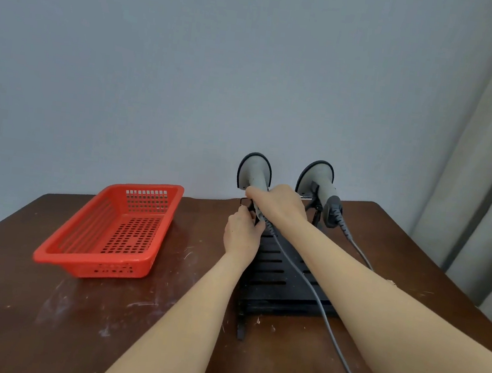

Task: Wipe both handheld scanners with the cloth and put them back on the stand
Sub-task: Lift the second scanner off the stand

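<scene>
Two grey handheld scanners stand head-up at the back of a black slotted stand [275, 269]. My right hand [279, 205] is closed around the handle of the left scanner [254, 172]. My left hand [242, 235] grips the stand's black holder bracket just below and to the left of that handle. The right scanner [319, 179] rests in its holder, untouched, its black cable plug hanging down. Grey coiled cables [312, 289] run from both scanners toward me over the stand. No cloth is in view.
An empty red plastic basket [76, 262] sits on the brown table [40, 316] to the left of the stand. A grey wall is close behind the scanners, and a curtain [490, 183] hangs at the right.
</scene>
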